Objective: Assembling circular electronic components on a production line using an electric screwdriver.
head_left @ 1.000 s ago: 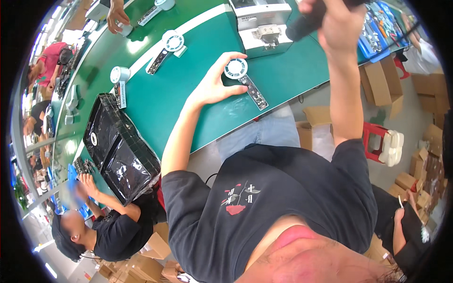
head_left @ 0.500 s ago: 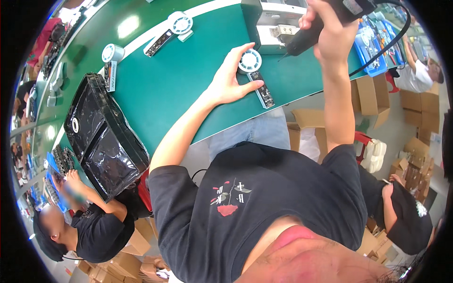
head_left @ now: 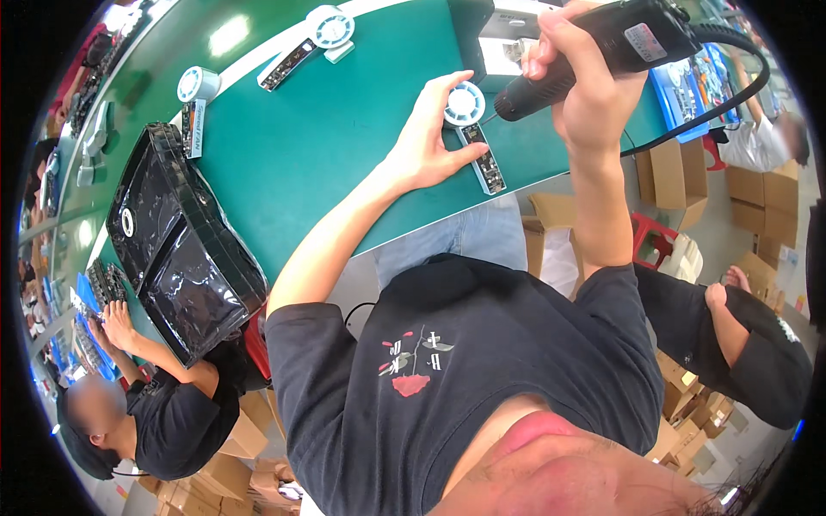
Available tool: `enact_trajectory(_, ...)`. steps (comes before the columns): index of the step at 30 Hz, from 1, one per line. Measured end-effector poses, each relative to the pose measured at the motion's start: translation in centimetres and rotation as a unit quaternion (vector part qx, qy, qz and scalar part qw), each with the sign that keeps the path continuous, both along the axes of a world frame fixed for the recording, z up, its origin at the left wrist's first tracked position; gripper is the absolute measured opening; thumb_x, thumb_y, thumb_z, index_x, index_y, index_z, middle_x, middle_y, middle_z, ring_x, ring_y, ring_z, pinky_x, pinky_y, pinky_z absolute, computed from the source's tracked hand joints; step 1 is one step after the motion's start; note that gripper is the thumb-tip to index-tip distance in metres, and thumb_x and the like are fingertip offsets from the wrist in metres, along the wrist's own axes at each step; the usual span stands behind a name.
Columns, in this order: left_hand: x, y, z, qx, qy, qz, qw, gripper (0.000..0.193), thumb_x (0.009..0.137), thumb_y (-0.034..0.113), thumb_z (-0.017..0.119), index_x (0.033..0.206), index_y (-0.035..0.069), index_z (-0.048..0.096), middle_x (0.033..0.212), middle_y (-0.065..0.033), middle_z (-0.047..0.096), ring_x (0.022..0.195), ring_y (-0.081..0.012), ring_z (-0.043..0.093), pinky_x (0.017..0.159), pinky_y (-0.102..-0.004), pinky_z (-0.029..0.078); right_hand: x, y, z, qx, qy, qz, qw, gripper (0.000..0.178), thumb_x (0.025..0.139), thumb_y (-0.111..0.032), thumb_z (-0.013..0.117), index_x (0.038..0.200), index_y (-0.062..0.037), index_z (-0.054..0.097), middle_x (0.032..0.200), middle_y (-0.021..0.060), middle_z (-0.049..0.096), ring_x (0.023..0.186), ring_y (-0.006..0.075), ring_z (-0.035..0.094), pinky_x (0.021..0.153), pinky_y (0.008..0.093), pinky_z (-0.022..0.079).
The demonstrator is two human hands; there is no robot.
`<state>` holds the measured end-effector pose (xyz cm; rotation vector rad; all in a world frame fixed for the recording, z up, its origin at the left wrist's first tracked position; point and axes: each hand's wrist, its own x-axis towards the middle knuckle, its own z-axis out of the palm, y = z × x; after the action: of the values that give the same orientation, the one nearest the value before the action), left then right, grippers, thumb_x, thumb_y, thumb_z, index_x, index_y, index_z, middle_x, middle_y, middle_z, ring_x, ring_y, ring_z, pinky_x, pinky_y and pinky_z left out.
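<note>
A small handheld fan (head_left: 483, 159) lies on the green bench top, its round pale-blue head away from me and a dark circuit board bare in its handle. My left hand (head_left: 430, 142) grips it, with the fingers round the head and the thumb across the handle. In my right hand (head_left: 589, 77) is a black electric screwdriver (head_left: 538, 90), slanting down to the left. Its thin bit reaches the upper end of the handle, by the fan head; whether it touches a screw I cannot make out.
Farther left lie a second fan (head_left: 297, 60) and a third fan (head_left: 194, 120). A black plastic-lined tray (head_left: 185, 258) overhangs the bench's left edge. At the right are a blue bin (head_left: 680, 95) and the screwdriver's cable (head_left: 731, 107). Other people work on both sides.
The screwdriver in my right hand has come down and left, bringing its bit to the fan's handle. My left hand keeps its grip on the fan, with only a slight shift.
</note>
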<state>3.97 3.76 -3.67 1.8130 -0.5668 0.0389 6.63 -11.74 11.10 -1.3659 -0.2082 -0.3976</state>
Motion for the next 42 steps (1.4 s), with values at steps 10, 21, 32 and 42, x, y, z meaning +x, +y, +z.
enact_trajectory(10,0.2,0.1,-0.5,-0.004,-0.007,-0.006,1.0,0.094,0.076,0.013,0.089,0.153,0.006,0.036,0.144,-0.017,0.046,0.136,-0.0305,0.049,0.114,-0.0421,0.041,-0.4,0.2,-2.1,0.007,-0.003,0.015,1.0,0.012,0.089,0.002,0.069,0.093,-0.0007,0.058,0.07,0.006,0.06,0.053,0.0132,0.059,0.051,0.0256,0.049)
enact_trajectory(21,0.6,-0.4,-0.9,-0.017,-0.025,-0.012,0.999,0.092,0.077,0.013,0.09,0.152,0.005,0.038,0.139,-0.0137,0.052,0.131,-0.0261,0.053,0.112,-0.0387,0.043,-0.2,-1.9,-1.3,-0.078,-0.033,0.16,0.983,0.011,0.087,0.0,0.067,0.093,0.0022,0.057,0.065,0.0072,0.058,0.05,0.0144,0.056,0.051,0.0262,0.048)
enact_trajectory(32,1.0,0.0,-2.1,0.018,-0.093,0.167,0.981,0.091,0.079,0.016,0.089,0.153,0.006,0.037,0.142,-0.0181,0.047,0.129,-0.0285,0.054,0.109,-0.0403,0.046,6.9,-4.5,1.8,-0.024,-0.07,-0.083,0.994,0.017,0.09,-0.007,0.072,0.074,-0.004,0.065,0.063,0.0029,0.06,0.049,0.0116,0.056,0.046,0.0248,0.044)
enact_trajectory(42,0.4,-0.2,-1.4,0.058,-0.095,0.163,0.98,0.104,0.067,0.026,0.096,0.152,0.009,0.038,0.142,-0.0237,0.037,0.138,-0.0395,0.041,0.111,-0.0476,0.043,-1.6,-3.7,-0.6,0.046,-0.024,-0.067,0.996,0.004,0.09,0.002,0.064,0.09,0.0021,0.06,0.065,0.0082,0.057,0.049,0.0177,0.056,0.049,0.0303,0.049)
